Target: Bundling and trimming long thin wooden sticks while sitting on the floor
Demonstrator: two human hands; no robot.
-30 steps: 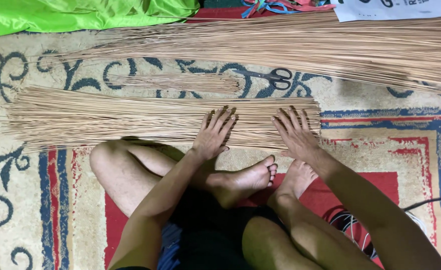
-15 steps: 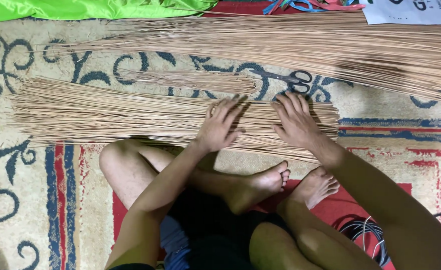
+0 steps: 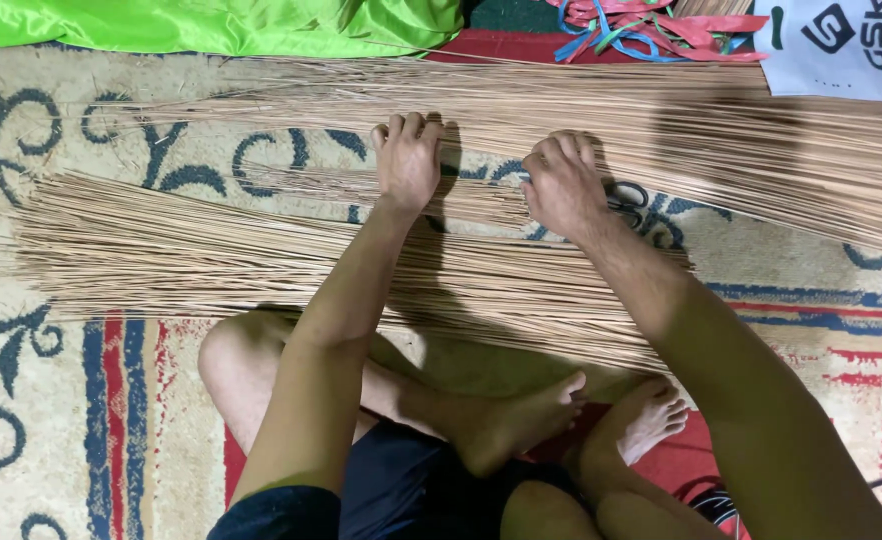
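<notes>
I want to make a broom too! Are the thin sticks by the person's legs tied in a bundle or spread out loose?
Spread out loose. The near sticks lie flat, fanned across the patterned rug, with no tie visible around them.

Both hands out past the near stick bundle (image 3: 261, 260): left hand (image 3: 406, 165) and right hand (image 3: 561, 185) curl over the small middle bundle (image 3: 471, 200).

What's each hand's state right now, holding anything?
Left hand: palm down, fingers curled onto the small bundle of thin tan sticks; whether it holds them cannot be told.
Right hand: fingers curled over the same bundle; grip cannot be told.
</notes>
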